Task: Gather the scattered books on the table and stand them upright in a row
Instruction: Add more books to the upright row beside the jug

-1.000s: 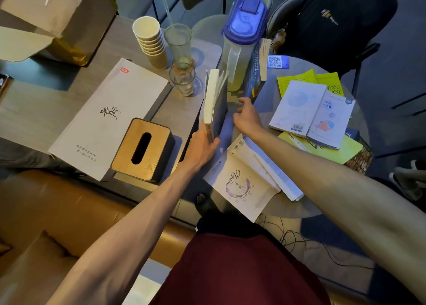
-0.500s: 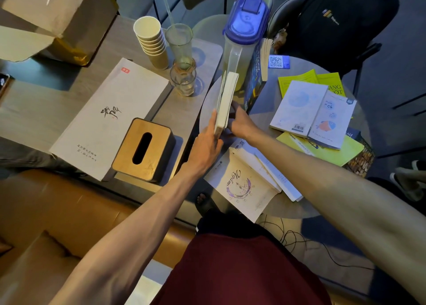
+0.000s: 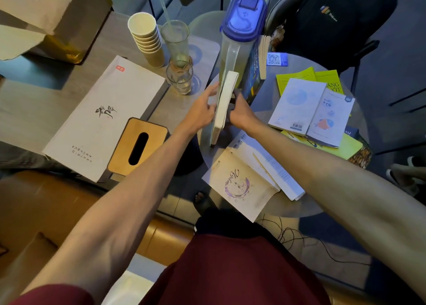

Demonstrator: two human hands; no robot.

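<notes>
A pale book (image 3: 224,104) stands upright on its edge near the left rim of the round grey table (image 3: 288,209). My left hand (image 3: 202,111) presses its left cover and my right hand (image 3: 241,113) holds its right side. Behind it a dark blue book (image 3: 253,78) stands upright against the water jug (image 3: 239,34). A cream book with a purple emblem (image 3: 239,184) lies flat at the near edge, overlapping an open white book (image 3: 276,168). A white book with a fish drawing (image 3: 311,113) lies open face down on yellow books (image 3: 306,78) at the right.
A tissue box (image 3: 138,146) and a large white folder (image 3: 103,118) lie on the wooden table at the left. Stacked paper cups (image 3: 147,41) and two glasses (image 3: 179,78) stand beside the jug. A black backpack (image 3: 341,18) sits on a chair behind. Cables trail on the floor.
The pale book was tilted and splayed open in my left hand. It has closed, moved right toward the jug, and now stands upright between both hands.
</notes>
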